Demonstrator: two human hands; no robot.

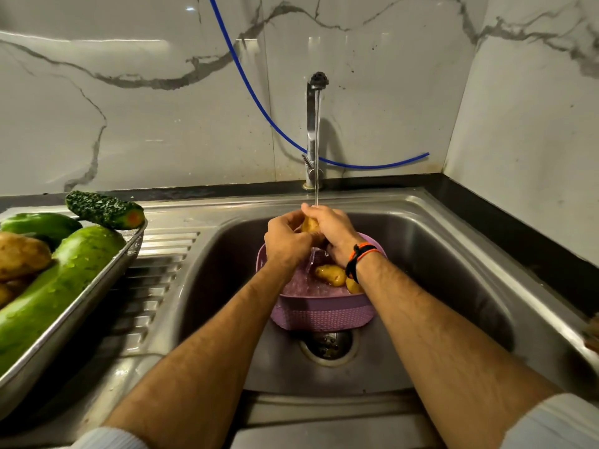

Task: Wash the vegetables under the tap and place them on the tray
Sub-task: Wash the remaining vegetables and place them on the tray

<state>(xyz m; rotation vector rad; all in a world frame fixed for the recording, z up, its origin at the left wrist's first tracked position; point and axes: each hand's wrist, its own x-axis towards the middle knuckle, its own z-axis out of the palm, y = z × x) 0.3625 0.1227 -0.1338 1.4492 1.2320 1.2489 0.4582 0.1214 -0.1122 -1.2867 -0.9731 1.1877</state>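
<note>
My left hand (285,243) and my right hand (334,230) both grip one potato (308,224) under the stream from the steel tap (312,131). Water falls onto my fingers and runs down into a purple basket (321,314) standing in the sink (453,254). Two more potatoes (331,274) lie wet inside the basket, partly hidden by my right wrist. On the drainboard at the left sits a steel tray (81,306) holding a long green gourd (55,286), a bitter gourd (103,209), a green pepper (39,225) and a potato (21,256).
A blue hose (256,95) hangs across the marble wall behind the tap. The sink drain (327,345) lies just in front of the basket. A ribbed drainboard (155,280) lies between tray and basin. Black counter edging runs along the right wall.
</note>
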